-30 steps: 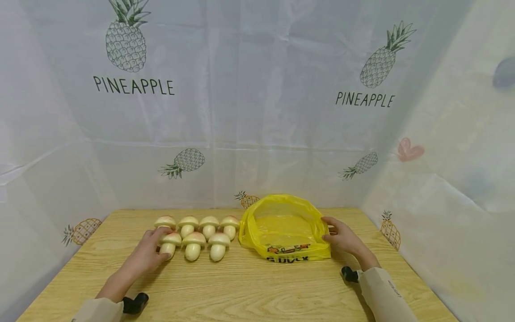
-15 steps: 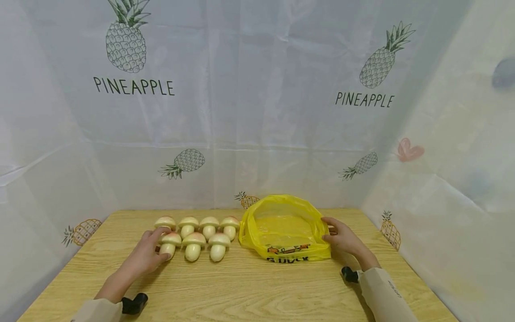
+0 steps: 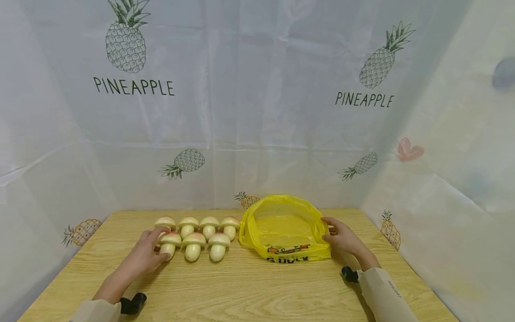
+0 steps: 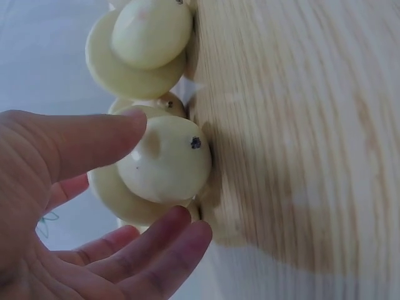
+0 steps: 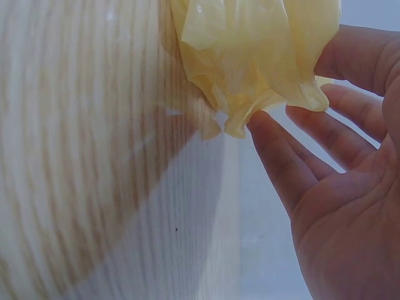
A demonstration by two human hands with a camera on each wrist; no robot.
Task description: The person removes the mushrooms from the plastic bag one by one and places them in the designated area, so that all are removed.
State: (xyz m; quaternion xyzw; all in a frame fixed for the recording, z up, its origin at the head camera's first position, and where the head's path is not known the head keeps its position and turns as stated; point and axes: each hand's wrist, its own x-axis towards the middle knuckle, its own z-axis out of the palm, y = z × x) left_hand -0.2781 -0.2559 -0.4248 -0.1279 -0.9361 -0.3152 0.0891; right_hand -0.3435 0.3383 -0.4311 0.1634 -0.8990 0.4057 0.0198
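Observation:
Several cream toy mushrooms lie in two rows on the left, caps away and stem ends toward me. My left hand (image 3: 142, 254) is spread around the front-left mushroom (image 3: 169, 243), with its thumb by the stem and its fingers loosely bent on the far side. In the left wrist view the thumb (image 4: 106, 137) overlaps the pale stem (image 4: 172, 159); firm contact cannot be told. A yellow plastic bag (image 3: 299, 255) stands with its mouth spread wide at centre right. At the bag's right side my right hand (image 3: 345, 238) touches the thin plastic (image 5: 262, 56) with mostly straight fingers.
A back-row mushroom (image 3: 209, 227) stands beside others, the rightmost near the bag. The wooden table (image 3: 241, 290) reaches back to a white pineapple-print curtain (image 3: 257, 112), which also hangs at both sides. Black mounts (image 3: 134, 304) sit at the wrists.
My left forearm has shifted very slightly left. The mushrooms, the bag and my right hand look the same.

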